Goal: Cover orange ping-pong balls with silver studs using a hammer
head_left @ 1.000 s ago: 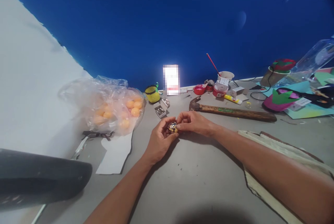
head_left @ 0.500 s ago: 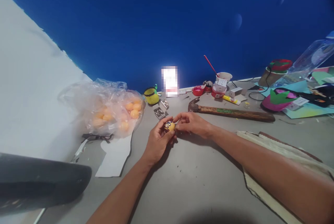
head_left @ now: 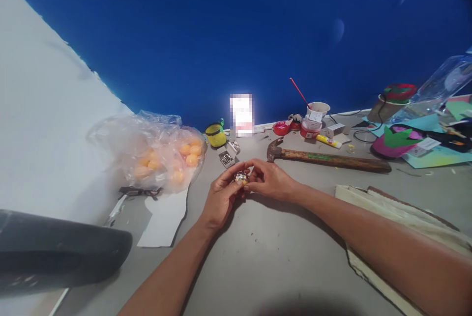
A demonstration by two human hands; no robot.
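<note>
Between my two hands is a small orange-yellow ball (head_left: 241,177), its upper side covered with shiny silver metal studs that look like thumbtack heads. My left hand (head_left: 222,194) is closed around the ball from the left, thumb in front and fingers behind. At the ball's right side, my right hand (head_left: 271,179) has its thumb and fingertips closed on it. Just beyond my left fingers sits a small open box (head_left: 226,158) of little silver pieces. A clear plastic bag (head_left: 167,151) of orange balls lies to the left.
A claw hammer (head_left: 328,158) lies beyond my right hand. Behind it are a yellow glue tube (head_left: 329,141), red paint pots and a paper cup (head_left: 317,108) with a red stick. Eyeglasses (head_left: 140,191) and white paper (head_left: 162,222) are left; a folded cloth (head_left: 363,237) lies under my right forearm.
The ball has turned in my fingers, so its silver-studded side now faces up where more orange showed before. My right fingers have moved in against it. The view has shifted slightly.
</note>
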